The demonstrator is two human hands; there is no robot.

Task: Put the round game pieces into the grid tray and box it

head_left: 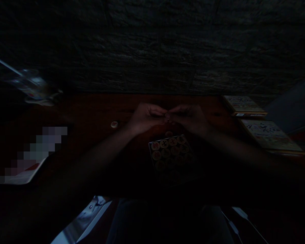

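The scene is very dark. My left hand (145,117) and my right hand (189,117) meet above a dark red table (91,115), fingers curled and pinched together around a small round piece (167,117) between the fingertips. Just below the hands lies a tray of round Chinese chess pieces (170,152) marked in red and black. One loose pale piece (114,124) sits on the table to the left of my left hand. Another piece (168,134) lies just above the tray.
Two flat boxes with printed lids, one (244,105) behind the other (269,135), lie at the right. A clear plastic object (32,84) stands at the far left. A white paper or card (25,173) lies at the left. A dark brick wall (152,44) backs the table.
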